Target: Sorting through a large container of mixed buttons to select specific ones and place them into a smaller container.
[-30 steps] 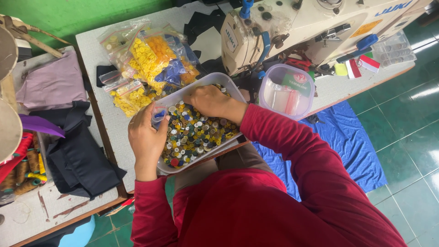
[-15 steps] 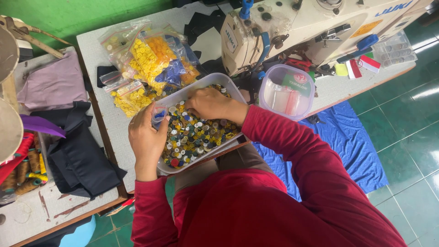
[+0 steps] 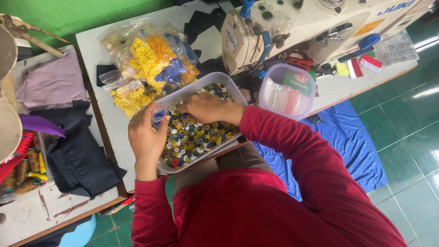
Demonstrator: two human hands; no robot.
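A white rectangular tray (image 3: 235, 91) full of mixed coloured buttons (image 3: 196, 137) rests on the table edge in front of me. My left hand (image 3: 146, 137) is at the tray's left rim, pinching a small clear plastic bag (image 3: 158, 113) with blue pieces inside. My right hand (image 3: 206, 109) lies palm down over the buttons. Its fingertips are curled right beside the bag's mouth. Whether those fingertips hold a button is hidden.
Clear bags of yellow, orange and blue buttons (image 3: 148, 59) lie behind the tray. A white sewing machine (image 3: 311, 23) and a round lidded plastic tub (image 3: 288, 91) stand to the right. Dark and pink cloth (image 3: 73, 146) and thread spools (image 3: 23, 169) lie on the left table. A blue cloth (image 3: 347, 146) lies on the floor.
My right hand has slid slightly left across the buttons toward the small bag. My left hand and the tray stay where they were.
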